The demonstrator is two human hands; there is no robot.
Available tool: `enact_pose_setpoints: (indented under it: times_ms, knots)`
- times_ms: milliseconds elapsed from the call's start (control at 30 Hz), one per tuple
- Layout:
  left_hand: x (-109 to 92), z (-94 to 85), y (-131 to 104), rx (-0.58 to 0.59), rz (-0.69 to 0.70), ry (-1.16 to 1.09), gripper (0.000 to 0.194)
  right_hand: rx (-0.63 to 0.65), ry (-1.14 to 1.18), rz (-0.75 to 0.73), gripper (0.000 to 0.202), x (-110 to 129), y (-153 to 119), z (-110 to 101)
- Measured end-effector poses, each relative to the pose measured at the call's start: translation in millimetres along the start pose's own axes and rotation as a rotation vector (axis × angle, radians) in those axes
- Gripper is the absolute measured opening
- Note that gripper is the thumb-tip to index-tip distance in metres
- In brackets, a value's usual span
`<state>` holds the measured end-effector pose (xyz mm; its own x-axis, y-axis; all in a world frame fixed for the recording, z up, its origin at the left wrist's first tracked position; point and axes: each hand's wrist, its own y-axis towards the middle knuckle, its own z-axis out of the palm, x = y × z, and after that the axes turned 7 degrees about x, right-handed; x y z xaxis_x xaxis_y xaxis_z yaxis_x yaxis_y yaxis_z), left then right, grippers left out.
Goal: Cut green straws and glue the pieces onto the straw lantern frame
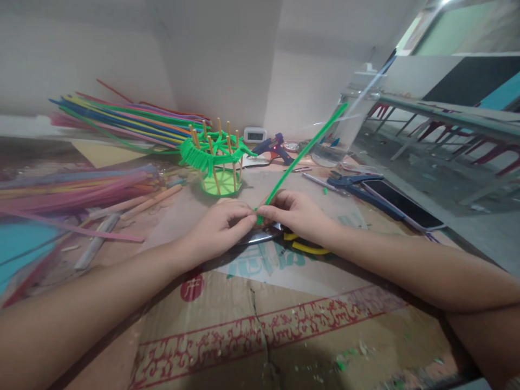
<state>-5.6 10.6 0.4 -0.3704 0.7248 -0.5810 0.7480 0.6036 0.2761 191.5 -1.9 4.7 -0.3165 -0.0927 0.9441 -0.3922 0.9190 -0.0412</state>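
A green pipe cleaner (306,154) slants up and to the right from between my hands, its lower end bent short at the fingertips. My left hand (229,225) pinches that lower end between thumb and forefinger. Just above the bend, my right hand (298,214) grips the stem with thumb and fingers. Under both hands lie yellow-handled scissors (311,248), partly covered. Behind my left hand stands a small round basket frame (221,157) of upright wooden sticks on a green base, with green pipe cleaner woven around its upper part.
Bundled coloured pipe cleaners (134,124) lie at the back left. A glue gun (276,147) and a small digital clock (255,134) sit behind the basket frame. To the right are blue-handled pliers (365,192), a phone (402,203) and a clear plastic container (337,130). Cardboard (227,346) covers the table.
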Motion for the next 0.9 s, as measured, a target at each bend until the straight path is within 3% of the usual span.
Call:
enact_pose_setpoints:
  times_ms: [167, 400, 733, 900]
  knots:
    - [0, -0.9, 0, -0.033, 0.024, -0.034, 0.027, -0.005, -0.02, -0.004, 0.033, 1, -1, -1]
    - [1, 1.8, 0, -0.035, -0.072, -0.048, 0.027, 0.017, 0.013, 0.023, 0.033, 5, -3, 2]
    - [0, 2.1, 0, -0.041, -0.076, -0.04, 0.028, -0.017, -0.127, -0.029, 0.024, 7, -5, 5]
    - [2, 1.2, -1, -0.07, -0.06, -0.013, 0.031, 0.076, -0.185, -0.085, 0.023, 10, -2, -5]
